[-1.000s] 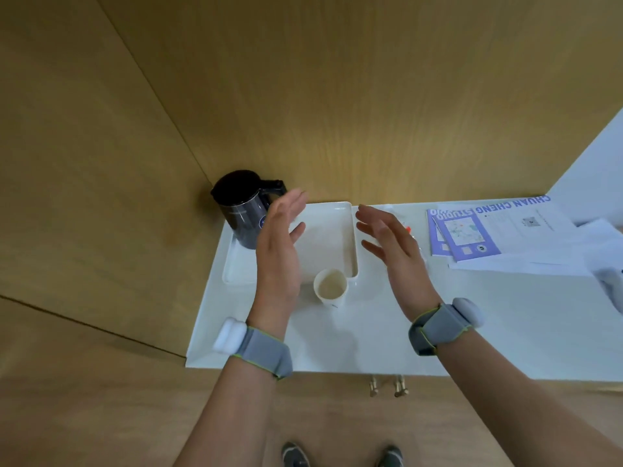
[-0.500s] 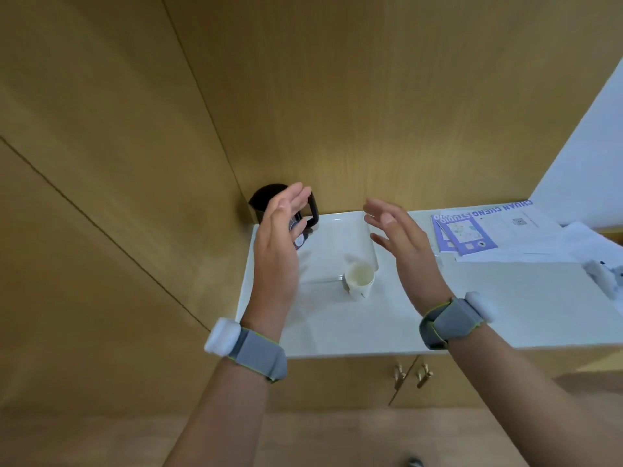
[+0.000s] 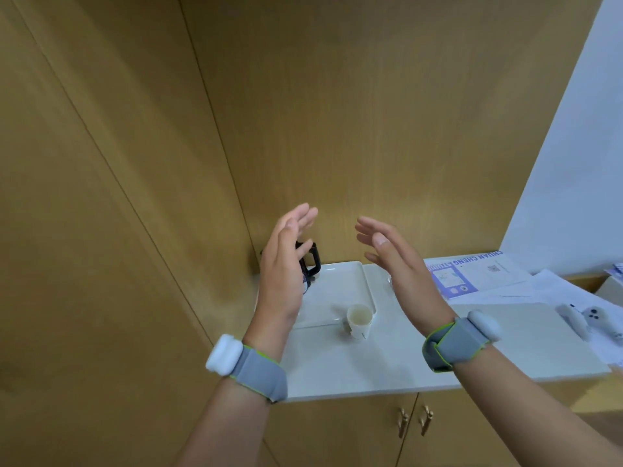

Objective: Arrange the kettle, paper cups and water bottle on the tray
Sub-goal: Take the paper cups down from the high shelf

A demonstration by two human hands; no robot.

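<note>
A white tray (image 3: 340, 291) lies on the white counter by the wooden corner. The black kettle (image 3: 312, 264) stands at the tray's far left, mostly hidden behind my left hand (image 3: 286, 264). A paper cup (image 3: 359, 321) stands upright at the tray's near right corner, just at its rim. Both my hands are raised in the air above the counter, palms facing each other, fingers straight and holding nothing. My right hand (image 3: 397, 267) hovers to the right of the tray. No water bottle is visible.
Purple-and-white leaflets (image 3: 472, 273) and loose papers lie on the counter (image 3: 404, 362) to the right. A white controller (image 3: 586, 318) rests at the far right. Wooden walls close the left and back. Cabinet doors with brass handles (image 3: 413, 421) sit below.
The view has tilted upward and back, so the counter sits lower in the frame. Both hands stay raised and open, lifted somewhat higher over the tray.
</note>
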